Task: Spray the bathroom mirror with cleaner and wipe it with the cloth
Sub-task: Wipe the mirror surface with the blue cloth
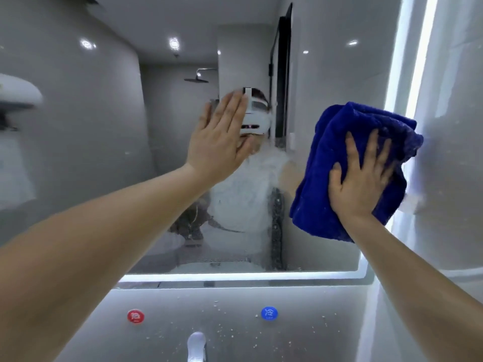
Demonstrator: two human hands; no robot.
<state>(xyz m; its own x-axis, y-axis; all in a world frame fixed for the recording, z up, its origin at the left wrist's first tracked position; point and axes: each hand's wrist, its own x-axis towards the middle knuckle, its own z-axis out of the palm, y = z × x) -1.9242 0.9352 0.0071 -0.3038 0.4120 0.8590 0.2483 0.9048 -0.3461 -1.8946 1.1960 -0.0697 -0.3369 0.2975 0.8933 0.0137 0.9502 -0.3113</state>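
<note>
Grey glossy tile all round, and a big bathroom mirror (104, 152) fills the wall ahead, edged with a bright white light strip (235, 276) along its bottom and right side. White foam cleaner (245, 194) is smeared down the middle of the glass, clouding the reflection of the person standing in front of it. In that reflection a dark overhead shower head (196, 79) shows at the back of the room.

Now the hands. The left hand (219, 142) is up against the mirror near its centre, palm forward, fingers straight and held together, gripping nothing at all; whether the palm actually touches the glass is hard to tell. The right hand (362, 178) is spread flat, fingers splayed, pressing a bunched blue microfibre cloth (339, 142) onto the mirror close to its right edge, just beside the lit border. The cloth is folded thick and bulges out above and below the hand. The two hands are well apart, the foam patch between them.

Down below, on the wall under the mirror, a red round button (135, 316) sits left and a blue round button (269, 313) sits right, with a chrome tap spout (196, 346) between and beneath them. White flecks dot the surface around the tap.
</note>
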